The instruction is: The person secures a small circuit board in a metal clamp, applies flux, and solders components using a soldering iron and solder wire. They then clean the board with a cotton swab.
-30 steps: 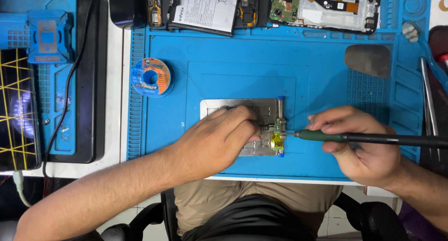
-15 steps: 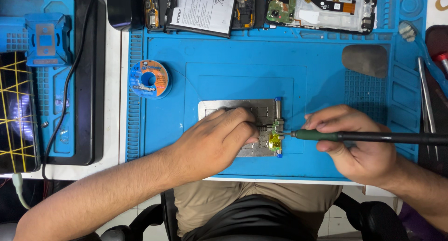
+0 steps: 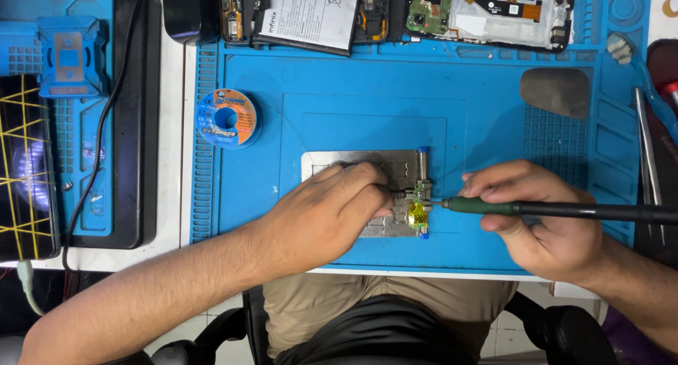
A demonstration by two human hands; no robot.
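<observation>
Head view looked down on a blue work mat. On it lay a metal holder plate, and the left hand rested on that plate, fingers pressed down flat, clasping nothing. A small circuit board (yellow tape on its lower part) sat clamped at the plate's right edge. The right hand was closed around a soldering iron — its tip touched the board. A solder spool sat well apart, upper left.

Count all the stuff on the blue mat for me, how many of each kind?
Hands: 2, left hand and right hand
Soldering iron: 1
Metal holder plate: 1
Small circuit board: 1
Solder spool: 1
Opened phones: 2
Total: 8
</observation>
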